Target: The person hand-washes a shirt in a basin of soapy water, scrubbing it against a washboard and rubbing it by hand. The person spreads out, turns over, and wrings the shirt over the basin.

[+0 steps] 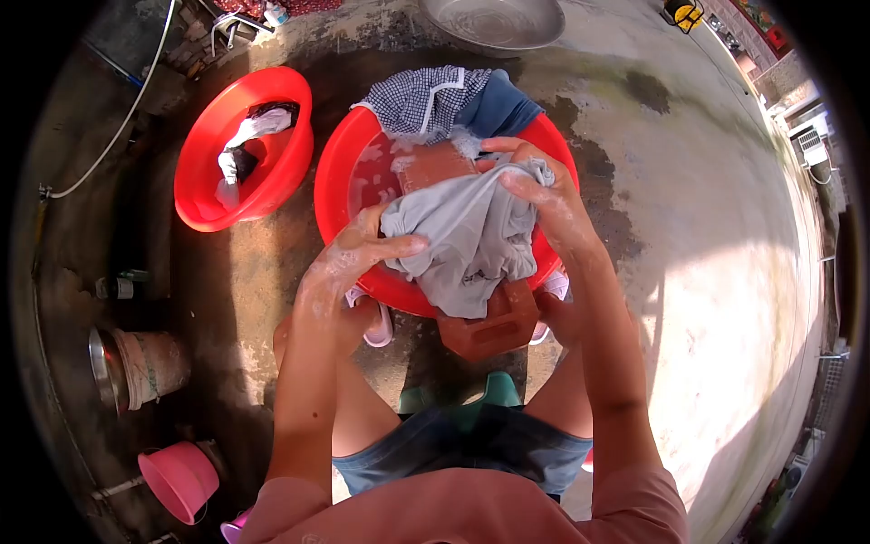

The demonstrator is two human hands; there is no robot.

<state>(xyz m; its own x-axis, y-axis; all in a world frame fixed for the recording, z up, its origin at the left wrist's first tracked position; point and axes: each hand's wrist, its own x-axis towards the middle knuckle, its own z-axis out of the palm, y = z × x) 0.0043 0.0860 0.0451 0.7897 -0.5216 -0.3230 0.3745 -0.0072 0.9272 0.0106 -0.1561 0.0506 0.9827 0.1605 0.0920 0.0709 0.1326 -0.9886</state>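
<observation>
A light grey cloth [462, 231] is spread between my hands over a brown washboard [489, 326] in a large red basin [335, 172]. My left hand [367, 247], wet with suds, holds the cloth's left edge between thumb and fingers. At the upper right, my right hand [535, 186] pinches a gathered part of the same cloth. Suds lie on the washboard's upper part. A checked cloth [421, 100] and a blue garment [501, 107] hang over the basin's far rim.
A second red basin [201, 150] with dark and white clothes stands at the left. Beyond lies a metal basin [498, 23]. A bucket [154, 367] and a pink bucket [181, 480] are at the lower left. A green stool [498, 390] is beneath me.
</observation>
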